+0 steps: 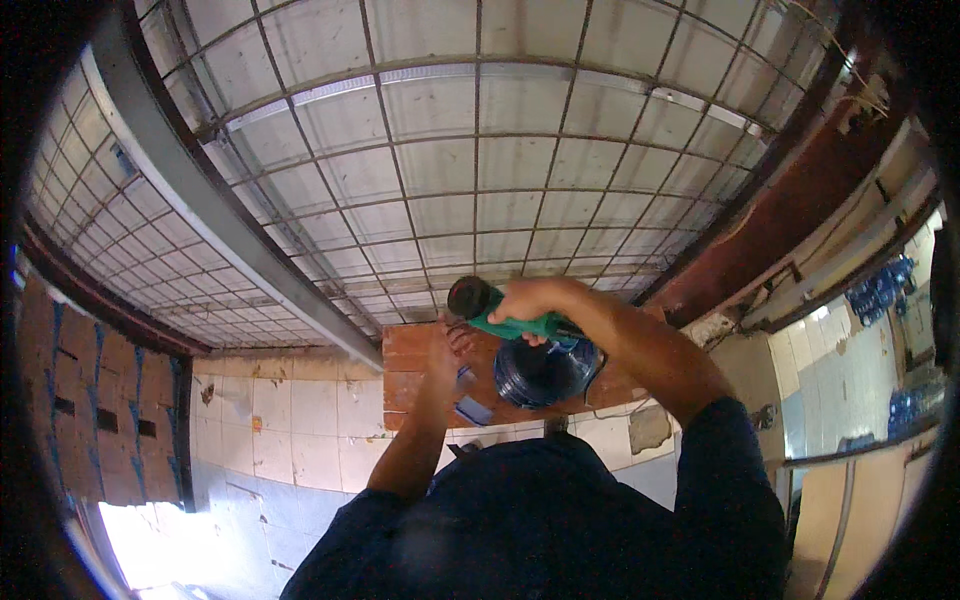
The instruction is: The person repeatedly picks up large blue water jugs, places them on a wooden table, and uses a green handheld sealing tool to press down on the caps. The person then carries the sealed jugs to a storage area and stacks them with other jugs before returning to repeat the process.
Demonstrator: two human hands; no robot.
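Note:
My right hand (520, 308) is closed around a green heat gun (545, 326) with a dark, round end pointing left. Below it, a large translucent blue water bottle (540, 378) with ribbed sides rests on a reddish-brown wooden bench (402, 357). Whether the bottle stands or leans, I cannot tell. Close under the dark end of the heat gun is my left hand (457, 338), its fingers blurred and partly hidden. Small bluish pieces (473, 410) lie on the bench between my left forearm and the bottle.
Wire mesh (470, 160) over pale panels rises just beyond the bench. Stacked brown blocks or boxes (100, 400) stand at the far left. Several blue bottles (880, 290) are off to the right. Light, stained tiles (310, 410) cover the floor.

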